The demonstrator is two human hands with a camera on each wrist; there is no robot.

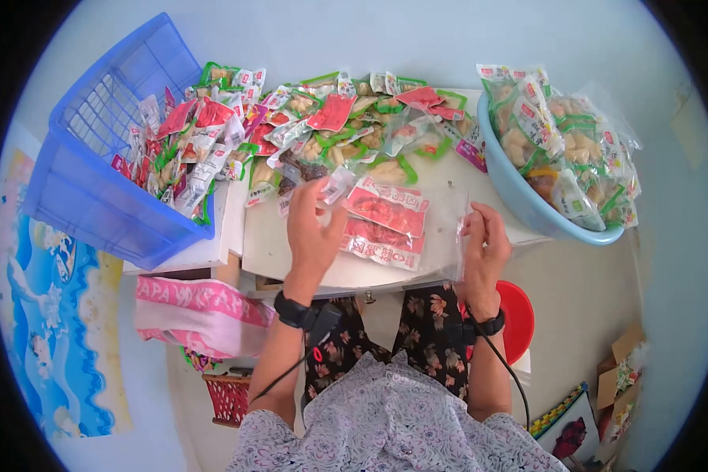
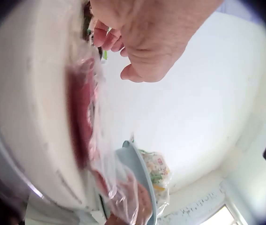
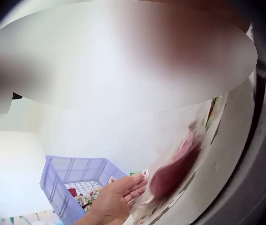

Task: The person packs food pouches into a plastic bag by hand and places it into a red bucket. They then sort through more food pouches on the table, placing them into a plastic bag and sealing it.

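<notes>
head view: i am watching two bare hands working at the front of the worktop.
red packets: two red packets are lying between the hands, one partly overlapping the other; whether they are inside the clear bag or just beside it, i cannot tell.
left hand: the left hand is hovering just beside the packets, fingers apart and gripping nothing that i am seeing.
right hand: the right hand is pinching the edge of the bag, fingers clamped on the film.
step: i am judging this as handling the bag at its edge around the red pair.
next move: to my eye it is calling for a steady pinch on the right and the free fingers meeting the loose film without creasing it.
surroundings: mixed packets are lying behind, with the blue crate standing on the left and the pale blue basin on the right.
</notes>
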